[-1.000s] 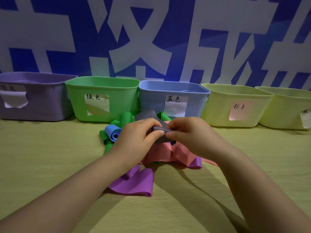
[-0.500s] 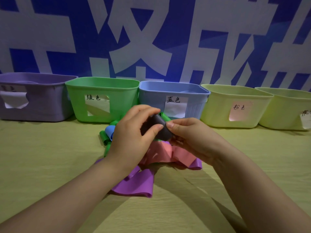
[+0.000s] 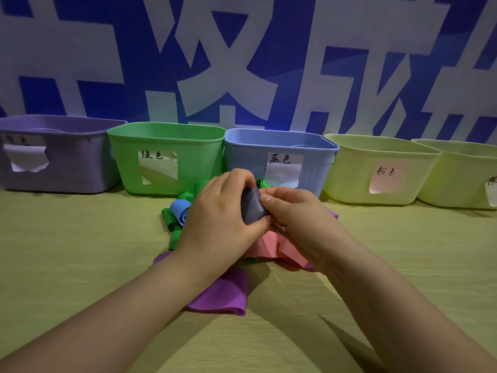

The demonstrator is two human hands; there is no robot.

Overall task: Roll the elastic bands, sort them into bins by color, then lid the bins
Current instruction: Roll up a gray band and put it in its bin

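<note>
1. Hands together: left hand (image 3: 215, 219) and right hand (image 3: 295, 222) both pinch one rolled grey band (image 3: 251, 208), held just above the pile.
2. Five bins in a row behind: purple bin (image 3: 75, 168), green bin (image 3: 193, 157), blue bin (image 3: 317, 168), near yellow bin (image 3: 349, 168), far yellow bin (image 3: 457, 179).
3. Pile on table (image 3: 80, 251): green bands (image 3: 174, 235), blue band (image 3: 178, 210), pink band (image 3: 265, 247), purple band (image 3: 223, 297); exact counts unclear.

Grey band (image 3: 251, 210), pink band (image 3: 265, 246), purple band (image 3: 223, 297), green bin (image 3: 166, 157).

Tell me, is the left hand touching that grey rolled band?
Touching. The head view shows the left hand gripping the grey rolled band, fingers over it, thumb beneath.
</note>
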